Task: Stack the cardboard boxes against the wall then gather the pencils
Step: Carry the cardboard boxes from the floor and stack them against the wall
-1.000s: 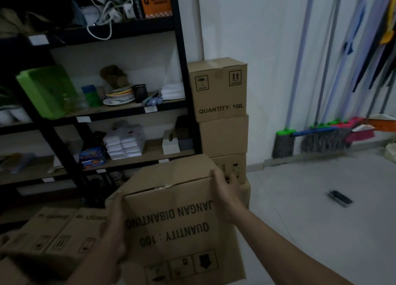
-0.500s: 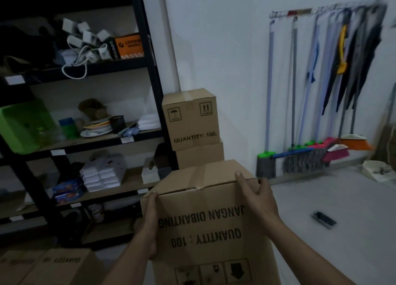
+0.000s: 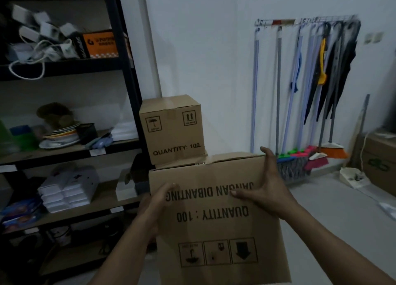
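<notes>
**Clasping both sides: left grip (image 3: 159, 203) and right grip (image 3: 269, 190) hold a rectangular brown cardboard box (image 3: 214, 226)**

Each grip grasps the brown cardboard box by one vertical edge. The left grip wraps the left edge, with its digits showing on the front face beside the black lettering; motion blur hides how they lie. The right grip brackets the right edge. Its thumb lies across the front face and its fingers reach up the side panel towards the top corner.

The print on the front face reads upside down: "QUANTITY : 100", a second line above it, and three handling symbols in a row below. The top flaps are closed.

The box sits low in the middle of the view, in front of a stack of brown cardboard boxes (image 3: 171, 130) and hiding its lower part. That stack stands against the white wall (image 3: 203, 48), just beside the upright of a tall black metal shelving unit (image 3: 128, 70). The uppermost box in the stack shows "QUANTITY: 100" right way up.

To the right, long-handled brooms and mops (image 3: 300, 156) hang from a wall rack, their heads just above the grey floor (image 3: 321, 209).
</notes>
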